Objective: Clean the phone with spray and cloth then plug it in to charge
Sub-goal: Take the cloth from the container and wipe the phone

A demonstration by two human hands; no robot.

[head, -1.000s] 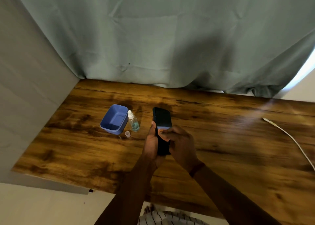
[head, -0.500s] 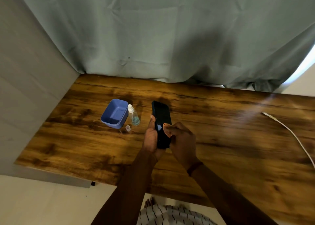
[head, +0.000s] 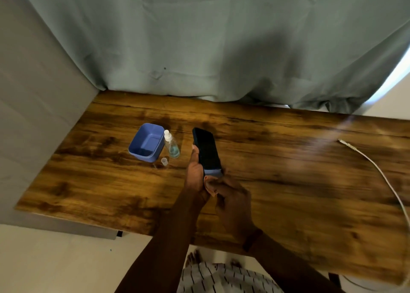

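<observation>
My left hand (head: 195,173) grips a black phone (head: 207,150) from its left side and holds it above the wooden table (head: 288,181), screen up. My right hand (head: 230,197) pinches a small blue cloth (head: 212,172) against the phone's near end. A clear spray bottle (head: 172,145) with a white nozzle stands left of the phone, and its small cap (head: 164,161) stands in front of it. The white charging cable (head: 377,170) lies at the table's right, its plug pointing toward the middle.
A blue plastic tub (head: 147,142) stands beside the spray bottle on its left. A grey-green curtain (head: 221,48) hangs behind the table and a grey wall runs along its left edge. The table's near edge runs just below my forearms.
My right hand has drawn the blue cloth down the phone's screen toward its near end. The left hand keeps holding the phone in about the same place.
</observation>
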